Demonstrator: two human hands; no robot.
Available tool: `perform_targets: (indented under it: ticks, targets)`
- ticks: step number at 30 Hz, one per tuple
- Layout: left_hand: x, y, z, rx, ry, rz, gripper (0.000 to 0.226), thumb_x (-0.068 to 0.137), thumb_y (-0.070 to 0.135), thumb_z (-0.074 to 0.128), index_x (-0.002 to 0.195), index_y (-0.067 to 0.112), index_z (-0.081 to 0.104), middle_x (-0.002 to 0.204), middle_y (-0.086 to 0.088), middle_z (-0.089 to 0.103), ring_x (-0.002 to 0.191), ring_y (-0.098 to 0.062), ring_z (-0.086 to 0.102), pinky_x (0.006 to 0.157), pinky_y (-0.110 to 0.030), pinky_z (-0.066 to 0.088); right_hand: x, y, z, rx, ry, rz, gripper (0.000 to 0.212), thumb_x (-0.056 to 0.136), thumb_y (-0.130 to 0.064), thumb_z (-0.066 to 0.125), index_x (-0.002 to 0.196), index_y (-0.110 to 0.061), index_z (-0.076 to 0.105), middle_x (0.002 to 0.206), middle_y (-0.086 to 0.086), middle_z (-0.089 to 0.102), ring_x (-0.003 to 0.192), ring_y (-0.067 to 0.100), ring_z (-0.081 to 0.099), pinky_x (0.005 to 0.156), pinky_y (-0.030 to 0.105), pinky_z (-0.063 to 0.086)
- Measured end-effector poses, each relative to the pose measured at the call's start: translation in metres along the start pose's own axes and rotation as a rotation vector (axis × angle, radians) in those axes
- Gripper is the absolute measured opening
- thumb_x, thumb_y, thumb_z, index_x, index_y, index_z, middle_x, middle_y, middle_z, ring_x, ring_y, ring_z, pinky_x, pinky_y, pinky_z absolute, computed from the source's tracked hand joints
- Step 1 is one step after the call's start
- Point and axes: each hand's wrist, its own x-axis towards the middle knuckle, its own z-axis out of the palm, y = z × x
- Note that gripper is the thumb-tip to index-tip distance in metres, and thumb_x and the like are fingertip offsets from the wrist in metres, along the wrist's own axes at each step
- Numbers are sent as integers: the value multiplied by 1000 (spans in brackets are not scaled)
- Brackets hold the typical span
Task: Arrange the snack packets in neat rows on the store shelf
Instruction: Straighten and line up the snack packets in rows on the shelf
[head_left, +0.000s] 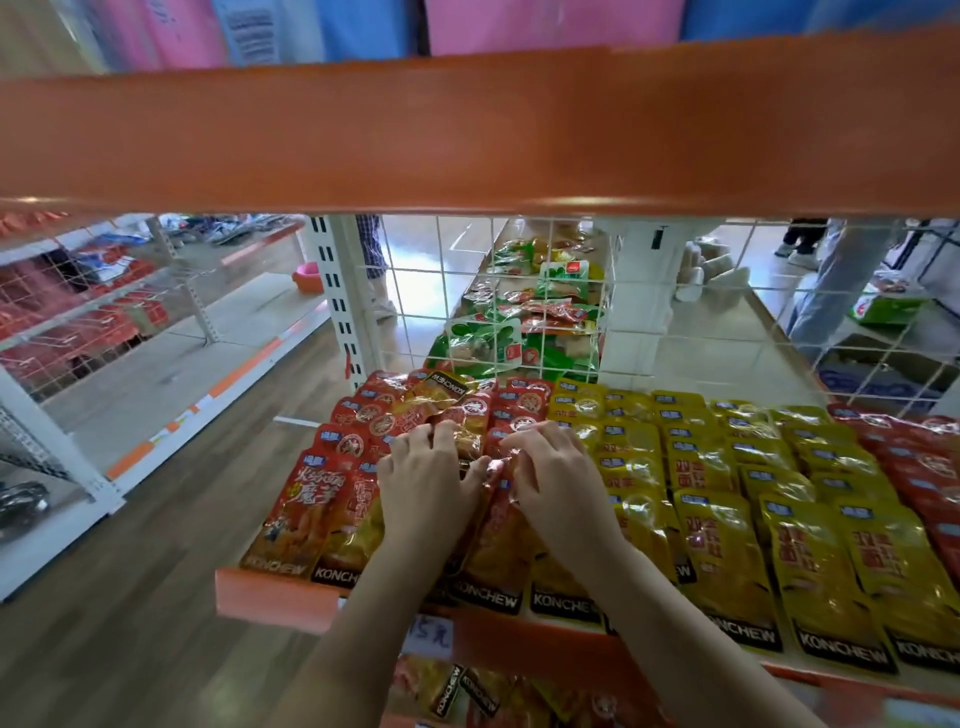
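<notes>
Two hands, the left hand (423, 480) and right hand (553, 475), at six o'clock. Yellow packets (722, 545) form about five rows at three o'clock; red packets (311, 504) about four at nine o'clock.

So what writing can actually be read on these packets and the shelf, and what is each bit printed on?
"KONCHEW": black band at the bottom of the red foil snack packets, front row.
"KONCHEW": same band on the yellow foil snack packets.
"KONCHEW": upside down on the loose packet at the back of the red rows.
Handwritten white price tag on the orange shelf edge: too blurred.
Large Chinese characters on the packets: not clearly legible.
Green packets behind the wire grid: too small.
</notes>
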Motion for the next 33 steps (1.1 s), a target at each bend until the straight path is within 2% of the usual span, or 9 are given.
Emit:
perform_targets:
  ticks: [4, 10, 16, 20, 22, 25, 28, 31, 33]
  targets:
    - [3, 5, -1, 76, -38, -14, 74, 85, 67, 41, 139, 17, 32, 137, -8, 43, 128, -28, 36, 102, -40, 33, 0, 7, -1, -22, 21, 22, 23, 88, -6, 56, 107, -12, 66, 106, 1, 62, 104, 15, 54, 91, 29, 48]
    - [4, 4, 5, 32, 44, -27, 60, 90, 57, 44, 135, 18, 40, 132, -7, 48, 123, -25, 40, 100, -38, 35, -1, 11, 0, -24, 4, 49, 22, 87, -6, 58, 107, -12, 66, 107, 0, 60, 104, 12, 51, 91, 18, 38]
    - [1, -3, 10, -131, 137, -28, 65, 89, 56, 45, 139, 15, 39, 137, -7, 47, 128, -23, 40, 104, -36, 33, -3, 11, -1, 10, 6, 49, 22, 88, -5, 57, 106, -13, 66, 107, -2, 59, 103, 6, 48, 92, 16, 39]
    - [-1, -1, 6, -273, 217, 5, 65, 86, 52, 53, 133, 8, 47, 132, -11, 52, 123, -24, 46, 101, -35, 38, -3, 11, -2, 108, 5, 95, 23, 93, -9, 51, 112, -13, 63, 110, -5, 57, 101, 0, 47, 87, 3, 35]
    - [-3, 1, 4, -333, 274, 36, 63, 83, 50, 58, 128, 6, 52, 126, -12, 55, 118, -27, 51, 94, -37, 45, -2, 11, -3, 160, -10, 117, 23, 96, -14, 48, 113, -13, 62, 109, -6, 58, 98, -1, 49, 83, 0, 34]
    - [-4, 4, -1, -386, 387, 159, 59, 80, 48, 57, 117, 2, 59, 115, -15, 60, 105, -29, 60, 80, -31, 49, 1, 6, -7, 245, -41, 149, 26, 99, -25, 43, 109, -12, 63, 100, -5, 62, 89, 0, 54, 79, 8, 41]
    - [-6, 8, -5, -414, 438, 269, 55, 79, 45, 62, 114, 2, 59, 114, -13, 57, 101, -26, 59, 73, -26, 49, 9, 4, -15, 503, -115, 266, 38, 99, -38, 36, 100, -12, 63, 89, 0, 66, 81, 10, 63, 76, 29, 53]
    - [-8, 19, -6, -433, 427, 315, 56, 79, 46, 61, 115, 4, 57, 116, -13, 54, 104, -26, 56, 74, -36, 55, 17, 7, -26, 805, -168, 446, 40, 99, -42, 39, 108, -10, 61, 95, 5, 68, 88, 14, 67, 84, 35, 54]
    - [-10, 30, -7, -430, 394, 332, 59, 77, 47, 62, 116, 4, 55, 118, -14, 53, 107, -29, 55, 77, -41, 55, 17, 9, -34, 945, -168, 568, 39, 98, -36, 44, 120, -6, 54, 102, 10, 67, 88, 18, 67, 80, 35, 56]
